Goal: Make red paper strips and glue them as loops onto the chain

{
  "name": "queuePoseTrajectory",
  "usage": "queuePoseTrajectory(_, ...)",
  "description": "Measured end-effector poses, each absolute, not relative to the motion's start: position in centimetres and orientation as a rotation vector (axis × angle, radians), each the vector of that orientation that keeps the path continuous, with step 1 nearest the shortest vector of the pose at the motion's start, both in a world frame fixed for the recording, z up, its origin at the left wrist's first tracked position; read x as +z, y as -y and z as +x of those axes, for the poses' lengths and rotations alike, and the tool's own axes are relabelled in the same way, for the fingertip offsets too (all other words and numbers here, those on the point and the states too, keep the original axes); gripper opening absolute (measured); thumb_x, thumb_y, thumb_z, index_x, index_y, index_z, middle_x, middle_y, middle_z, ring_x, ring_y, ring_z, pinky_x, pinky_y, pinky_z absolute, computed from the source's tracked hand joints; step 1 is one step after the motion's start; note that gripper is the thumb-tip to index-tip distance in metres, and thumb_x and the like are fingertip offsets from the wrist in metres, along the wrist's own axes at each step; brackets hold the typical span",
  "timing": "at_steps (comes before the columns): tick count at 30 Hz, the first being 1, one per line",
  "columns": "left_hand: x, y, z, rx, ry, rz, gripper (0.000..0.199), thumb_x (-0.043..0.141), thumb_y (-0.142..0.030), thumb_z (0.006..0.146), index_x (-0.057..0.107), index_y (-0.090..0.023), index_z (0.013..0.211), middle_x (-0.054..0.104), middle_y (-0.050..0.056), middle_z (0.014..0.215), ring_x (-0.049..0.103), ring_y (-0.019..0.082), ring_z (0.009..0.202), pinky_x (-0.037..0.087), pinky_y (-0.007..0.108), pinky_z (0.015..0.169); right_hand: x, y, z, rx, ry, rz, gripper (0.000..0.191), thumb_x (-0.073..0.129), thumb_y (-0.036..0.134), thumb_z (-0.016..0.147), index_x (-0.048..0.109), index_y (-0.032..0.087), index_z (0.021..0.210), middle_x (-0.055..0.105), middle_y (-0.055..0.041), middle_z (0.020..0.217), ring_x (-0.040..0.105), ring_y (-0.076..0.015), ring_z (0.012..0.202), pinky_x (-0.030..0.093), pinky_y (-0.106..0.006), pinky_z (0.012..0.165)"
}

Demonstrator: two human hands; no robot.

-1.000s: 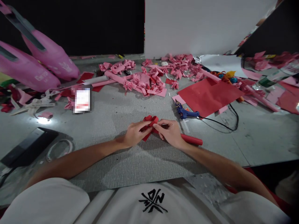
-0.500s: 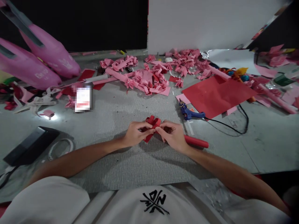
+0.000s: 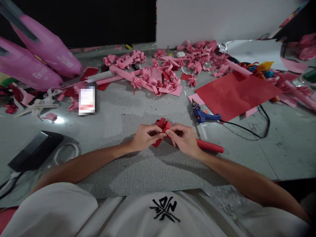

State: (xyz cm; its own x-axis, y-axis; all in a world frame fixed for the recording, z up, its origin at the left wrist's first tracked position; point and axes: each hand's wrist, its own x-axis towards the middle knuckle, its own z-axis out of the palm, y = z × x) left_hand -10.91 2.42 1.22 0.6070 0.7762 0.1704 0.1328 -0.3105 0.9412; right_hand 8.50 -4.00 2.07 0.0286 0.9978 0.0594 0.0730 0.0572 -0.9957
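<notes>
Between my hands is a red paper flower (image 3: pixel 162 123) with looped petals, and a flat red paper piece (image 3: pixel 157 143) shows beneath it. My left hand (image 3: pixel 145 136) pinches the flower from the left, thumb and forefinger closed on it. From the right, my right hand (image 3: pixel 184 137) pinches its front edge, and the two thumbs nearly meet. The fingertips hide part of the paper. A red paper roll (image 3: pixel 211 145) lies on the table just right of my right hand, its near end hidden behind that hand.
A blue glue gun (image 3: pixel 204 116) with a black cord lies to the right, beside a red paper sheet (image 3: pixel 237 93). Pink paper flowers (image 3: pixel 158 77) crowd the back. At left are a phone (image 3: pixel 87 100), a black box-shaped device (image 3: pixel 36 150) and pink bottles (image 3: pixel 49 46).
The view has shifted slightly. Both hands keep their pinch on the red paper flower, with the fingers moving only a little and the left thumb now closer to the right one.
</notes>
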Motion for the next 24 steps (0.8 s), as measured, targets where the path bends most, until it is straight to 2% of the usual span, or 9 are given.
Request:
queuePoseTrajectory(5,1.08,-2.35,-10.93,0.801,-0.715,1.711,0.026,0.075,-0.040,0.093,0.068,-0.016,0.102,0.077,0.003,0.078,0.070,0.011,0.063,0.053,0.019,0.060,1.96,4.21,8.40,1.056,1.286,-1.251,0.029,0.072,0.046,0.093,0.071,0.020,0.081,0.061,0.0018,0.069,0.052,-0.0072,0.044,0.038,-0.024,0.041)
queuePoseTrajectory(11,0.98,-2.34,-10.99,0.827,-0.618,1.762,0.016,0.068,-0.031,0.099,0.065,-0.016,0.102,0.077,0.003,0.076,0.071,0.010,0.064,0.053,0.018,0.060,1.57,4.26,8.65,0.989,1.358,-1.248,0.027,0.072,0.045,0.094,0.071,0.021,0.083,0.061,0.0001,0.073,0.055,-0.0093,0.051,0.039,-0.025,0.044)
queuePoseTrajectory(19,0.94,-2.43,-10.96,0.831,-0.610,1.814,0.014,0.063,-0.031,0.101,0.060,-0.017,0.098,0.064,-0.004,0.064,0.058,0.007,0.051,0.047,0.017,0.053,1.64,3.88,8.76,0.787,1.520,-1.226,0.021,0.069,0.036,0.098,0.072,0.021,0.084,0.059,0.0004,0.072,0.054,-0.0118,0.060,0.039,-0.028,0.055)
queuePoseTrajectory(24,1.05,-2.35,-11.00,0.825,-0.621,1.841,0.014,0.060,-0.029,0.102,0.057,-0.018,0.095,0.058,-0.006,0.060,0.052,0.006,0.049,0.041,0.017,0.051,1.68,3.86,8.76,0.694,1.596,-1.201,0.017,0.069,0.030,0.097,0.072,0.020,0.084,0.060,0.0002,0.073,0.054,-0.0123,0.063,0.040,-0.028,0.059)
